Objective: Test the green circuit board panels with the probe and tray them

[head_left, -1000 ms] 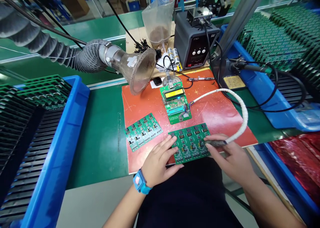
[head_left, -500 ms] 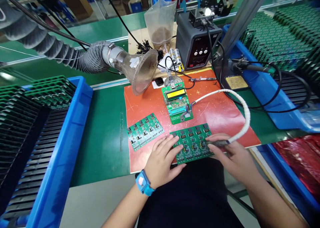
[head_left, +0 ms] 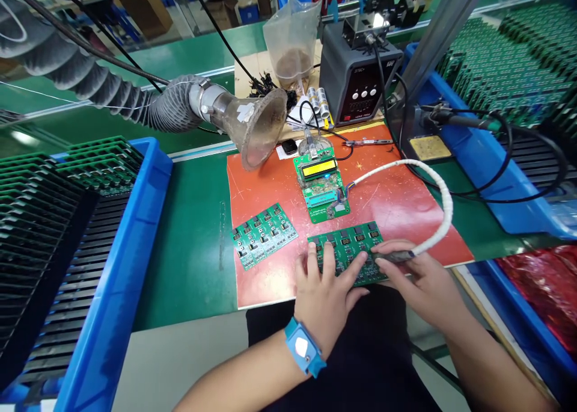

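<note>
The left hand (head_left: pixel 327 295) lay flat, fingers spread, on the near left part of a green circuit panel (head_left: pixel 349 249) that rested at the near edge of the red mat (head_left: pixel 396 201); it pressed down on the panel and gripped nothing. A blue wrist strap (head_left: pixel 303 350) circled that wrist. The right hand (head_left: pixel 421 282) was closed around a dark probe (head_left: pixel 391 257), its tip set on the right side of the same panel, and a white spiral-wrapped cable (head_left: pixel 439 201) curved from the probe up and back to a small green programmer board with a lit yellow display (head_left: pixel 321 180) farther along the mat. A second green panel (head_left: pixel 264 236) lay at an angle on the mat's left edge, apart from both hands. A fume extractor hose with a funnel mouth (head_left: pixel 256 126) hung over the far left corner of the mat, and a grey soldering station (head_left: pixel 358 81) stood beyond it. Blue bins of stacked boards stood to the left (head_left: pixel 112 279) and to the right (head_left: pixel 473 153).
</note>
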Demonstrator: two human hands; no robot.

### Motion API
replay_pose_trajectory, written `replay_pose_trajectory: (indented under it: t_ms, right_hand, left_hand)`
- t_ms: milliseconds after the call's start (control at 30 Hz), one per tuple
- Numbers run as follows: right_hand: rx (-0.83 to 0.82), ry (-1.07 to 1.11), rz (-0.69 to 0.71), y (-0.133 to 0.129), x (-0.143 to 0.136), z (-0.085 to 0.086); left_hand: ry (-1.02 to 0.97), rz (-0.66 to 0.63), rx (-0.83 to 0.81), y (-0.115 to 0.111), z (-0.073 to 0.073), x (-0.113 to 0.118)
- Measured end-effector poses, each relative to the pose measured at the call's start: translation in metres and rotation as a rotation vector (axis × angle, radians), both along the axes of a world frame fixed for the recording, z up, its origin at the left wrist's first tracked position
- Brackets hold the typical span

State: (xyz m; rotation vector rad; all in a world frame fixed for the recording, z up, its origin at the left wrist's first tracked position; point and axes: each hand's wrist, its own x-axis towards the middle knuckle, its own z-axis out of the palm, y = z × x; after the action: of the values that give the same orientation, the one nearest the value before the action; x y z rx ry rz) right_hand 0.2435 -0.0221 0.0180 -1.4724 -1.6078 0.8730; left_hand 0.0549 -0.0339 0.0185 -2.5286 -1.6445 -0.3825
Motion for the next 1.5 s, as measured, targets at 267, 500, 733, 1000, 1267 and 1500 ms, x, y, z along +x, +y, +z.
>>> replay_pose_trajectory:
  t_ms: [267,500,733,1000,1267,1500]
  right_hand:
    - [-0.047,0.016,0.001,0.000,0.001,0.000]
    - [-0.053,0.032,0.003,-0.001,0.001,0.000]
    - [-0.084,0.038,-0.001,-0.002,0.002,-0.001]
    - [-0.082,0.042,-0.008,0.000,0.002,-0.001]
    - [-0.091,0.053,0.001,0.000,0.003,-0.001]
    - [-0.065,0.011,-0.004,-0.001,0.003,-0.001]
  left_hand:
    - [-0.020,0.008,-0.014,0.002,0.002,0.002]
    - [-0.084,-0.008,0.012,0.001,-0.003,-0.003]
    - [-0.235,-0.118,0.015,0.005,-0.011,-0.022]
    - [-0.253,-0.139,0.052,0.007,-0.017,-0.027]
    - [-0.266,-0.120,0.066,0.006,-0.020,-0.027]
    - [-0.299,-0.117,0.054,0.006,-0.020,-0.024]
